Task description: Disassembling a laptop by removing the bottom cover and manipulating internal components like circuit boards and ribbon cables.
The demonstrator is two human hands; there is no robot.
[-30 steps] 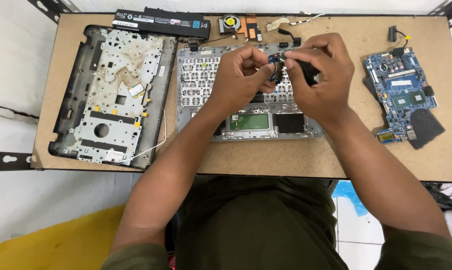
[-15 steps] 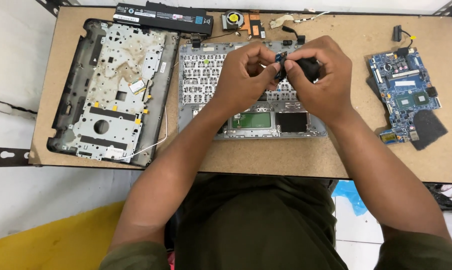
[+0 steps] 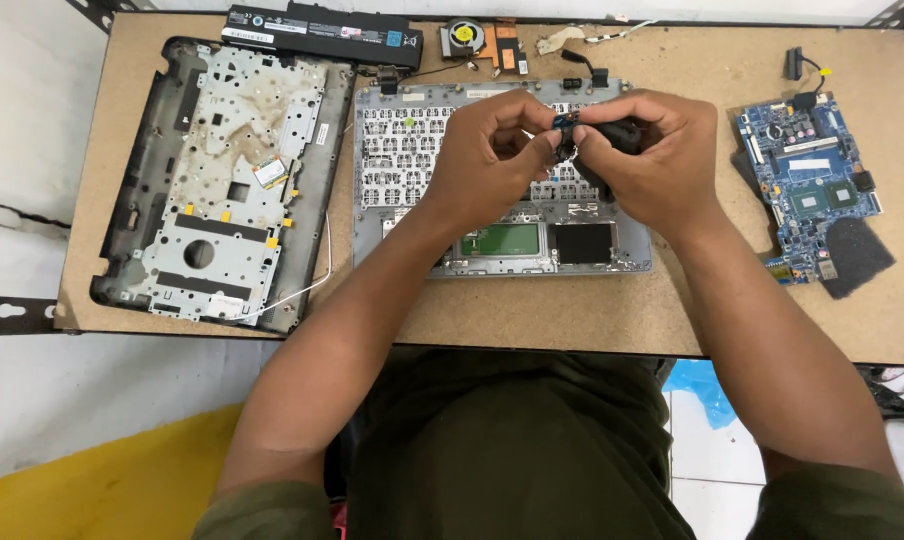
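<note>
- Centrally, above the upturned keyboard frame [image 3: 502, 190], both hands are held together, fingertips meeting.
- A small black part [image 3: 612, 135] is gripped in the right hand [image 3: 652, 160], with the fingers curled round it; its exact kind cannot be told.
- The end of that part, where a bit of blue shows, is pinched by the thumb and forefinger of the left hand [image 3: 487, 160]; the remaining fingers are bent inward.
- The part is held off the board, over the upper half of the keyboard frame and nearer its right side.
- The keyboard frame is laid face down in the middle of the workboard [image 3: 572, 310], with a green touchpad board and a black square patch seen along its near edge.
- A dark laptop base shell [image 3: 222, 185] with a stained metal plate is placed by the left edge of the board.
- A long black battery [image 3: 322, 35] is set along the far edge, with a small fan [image 3: 464, 36] just to its right.
- A blue circuit board [image 3: 807, 185] is laid near the right edge, a dark foam pad [image 3: 857, 255] touching its near corner.
</note>
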